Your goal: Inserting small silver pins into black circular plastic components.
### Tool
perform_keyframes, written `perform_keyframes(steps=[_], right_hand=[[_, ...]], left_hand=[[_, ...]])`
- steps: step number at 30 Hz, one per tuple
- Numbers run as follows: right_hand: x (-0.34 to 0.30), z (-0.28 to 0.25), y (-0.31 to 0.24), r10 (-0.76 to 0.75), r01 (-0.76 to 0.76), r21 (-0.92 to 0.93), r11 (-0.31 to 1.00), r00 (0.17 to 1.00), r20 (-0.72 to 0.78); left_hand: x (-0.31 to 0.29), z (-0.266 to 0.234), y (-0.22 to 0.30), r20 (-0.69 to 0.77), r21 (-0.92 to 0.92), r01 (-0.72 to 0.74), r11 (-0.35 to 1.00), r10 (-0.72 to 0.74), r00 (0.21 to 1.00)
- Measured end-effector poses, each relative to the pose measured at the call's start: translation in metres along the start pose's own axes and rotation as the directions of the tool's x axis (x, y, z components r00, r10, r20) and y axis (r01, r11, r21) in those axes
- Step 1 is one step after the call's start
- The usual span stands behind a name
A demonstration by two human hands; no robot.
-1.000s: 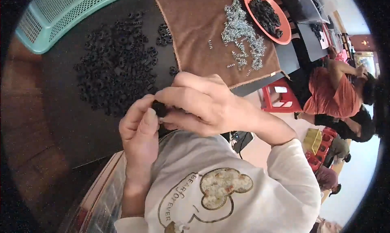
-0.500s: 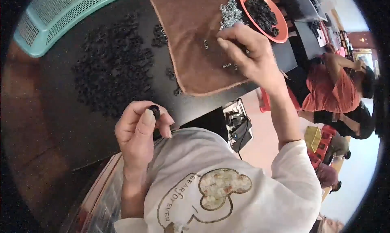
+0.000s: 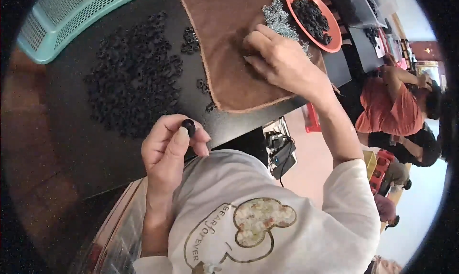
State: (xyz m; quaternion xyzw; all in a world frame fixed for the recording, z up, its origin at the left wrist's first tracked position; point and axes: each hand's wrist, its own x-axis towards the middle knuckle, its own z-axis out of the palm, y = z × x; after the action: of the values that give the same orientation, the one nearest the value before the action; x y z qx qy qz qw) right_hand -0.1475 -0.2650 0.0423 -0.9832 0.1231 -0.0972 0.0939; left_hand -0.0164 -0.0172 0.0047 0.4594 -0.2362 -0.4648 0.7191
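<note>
My left hand (image 3: 165, 147) pinches a small round black plastic part (image 3: 188, 126) between thumb and fingers, just off the table's near edge. Over the brown cloth (image 3: 239, 90) is my right hand (image 3: 282, 56), palm down with its fingers curled toward the fabric. Its fingertips are partly hidden, and I cannot make out what they hold. A heap of small metal springs (image 3: 279, 18) lies on the cloth just beyond that hand. Left of the cloth, a wide pile of small black parts (image 3: 134, 78) spreads over the dark table, with a few small clusters (image 3: 190, 40) beside the cloth's edge.
An orange-red plate (image 3: 336, 43) of black parts sits at the far right, beside a clear plastic container (image 3: 354, 6). A green mesh basket (image 3: 48, 49) occupies the far left corner. Other people, one in a red top (image 3: 387, 104), are off to the right.
My right hand has moved left and lower onto the cloth, covering the loose springs that lay there. My left hand, still pinching the black part, has shifted slightly right.
</note>
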Motion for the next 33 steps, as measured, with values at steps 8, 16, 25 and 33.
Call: perform_keyframes(steps=[8, 16, 25, 33], right_hand=[[-0.006, -0.001, -0.01, 0.132, -0.039, 0.419, 0.907, 0.972, -0.195], [0.005, -0.003, -0.075, -0.034, -0.06, 0.901, 0.43, 0.996, 0.083], [0.008, 0.007, -0.09, -0.027, -0.281, 0.949, 0.142, 0.957, 0.287], [0.013, 0.003, -0.092, 0.008, -0.307, 0.94, 0.149, 0.951, 0.309]], left_hand=[[0.001, -0.004, -0.003, 0.01, -0.043, 0.003, 0.999, -0.003, 1.0], [0.001, -0.005, -0.002, 0.016, -0.058, -0.006, 0.998, 0.007, 1.0], [-0.001, -0.006, -0.005, 0.025, -0.052, -0.01, 0.999, 0.011, 1.0], [-0.003, -0.009, -0.004, 0.018, -0.078, -0.027, 0.997, 0.028, 0.999]])
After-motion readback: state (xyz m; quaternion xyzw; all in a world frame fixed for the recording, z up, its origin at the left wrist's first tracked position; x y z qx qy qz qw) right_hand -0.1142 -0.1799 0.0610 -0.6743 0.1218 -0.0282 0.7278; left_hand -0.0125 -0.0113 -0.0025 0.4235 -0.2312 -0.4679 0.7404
